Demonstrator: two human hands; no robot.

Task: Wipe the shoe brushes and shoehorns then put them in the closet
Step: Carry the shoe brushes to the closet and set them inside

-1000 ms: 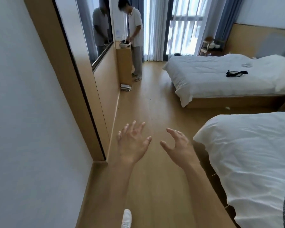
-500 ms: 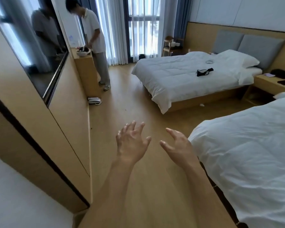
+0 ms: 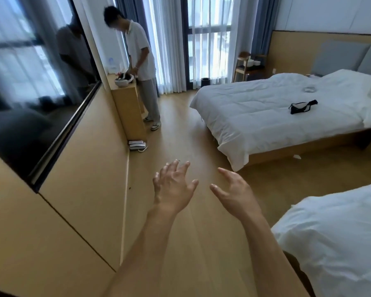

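Observation:
My left hand point(image 3: 173, 188) and my right hand point(image 3: 236, 192) are stretched out in front of me over the wooden floor point(image 3: 180, 129), fingers spread and relaxed, holding nothing. No shoe brush, shoehorn or cloth shows in the head view. A wooden wall of flat panels point(image 3: 84, 185) runs along my left; I cannot tell whether it is the closet.
A dark mirror point(image 3: 30, 82) hangs on the left wall. Another person point(image 3: 140, 67) stands at a wooden cabinet point(image 3: 129, 110) ahead, slippers point(image 3: 137, 145) on the floor beside it. One white bed point(image 3: 276, 110) lies ahead right, a second bed point(image 3: 338, 236) close on my right.
The view has swung to the right and lifted, from the plain left wall toward the room and beds. Both hands stay outstretched and empty.

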